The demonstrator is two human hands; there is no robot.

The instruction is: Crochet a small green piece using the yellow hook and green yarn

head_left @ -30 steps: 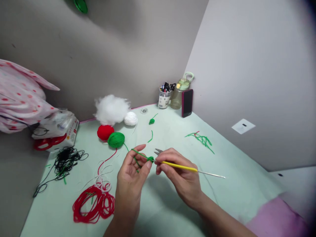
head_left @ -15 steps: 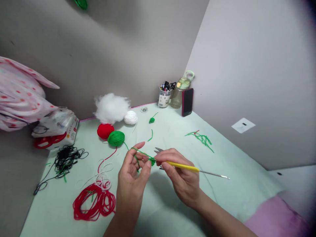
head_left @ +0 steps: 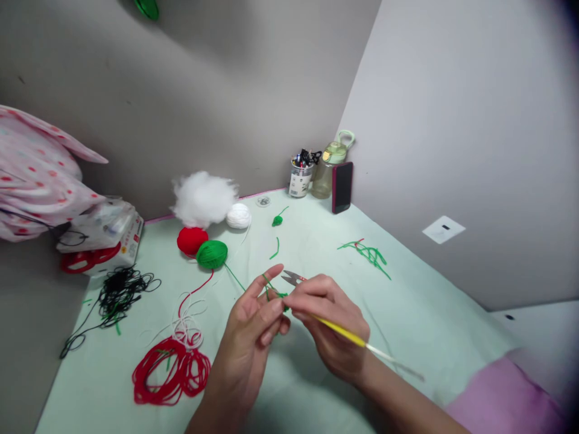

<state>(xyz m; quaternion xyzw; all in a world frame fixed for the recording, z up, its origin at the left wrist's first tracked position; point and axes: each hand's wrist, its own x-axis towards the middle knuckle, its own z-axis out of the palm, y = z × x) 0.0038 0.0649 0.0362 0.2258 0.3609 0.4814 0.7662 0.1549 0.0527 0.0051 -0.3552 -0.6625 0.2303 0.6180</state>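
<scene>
My left hand [head_left: 253, 331] pinches a small green crocheted piece [head_left: 286, 299] between thumb and fingers, with green yarn looped over its raised index finger. My right hand [head_left: 337, 322] grips a crochet hook by its yellow handle [head_left: 339, 329]; the hook's working tip is hidden at the green piece, and its metal far end points down to the right. A strand runs from my left hand to the green yarn ball [head_left: 212, 254]. Small scissors [head_left: 293, 278] lie on the cloth just behind my right hand, their handles hidden by it.
Red ball [head_left: 192, 241], white ball [head_left: 238, 216] and white stuffing [head_left: 205, 199] sit at the back. Red yarn coils [head_left: 158, 372] and a black tangle [head_left: 120, 292] lie left. Green scraps [head_left: 368, 253] lie right. A pen cup [head_left: 300, 179], bottle [head_left: 322, 179] and phone [head_left: 342, 187] stand behind.
My left hand has shifted right and turned, its index finger now nearer the scissors. The hook's far end has tilted downward, and more of the scissors shows.
</scene>
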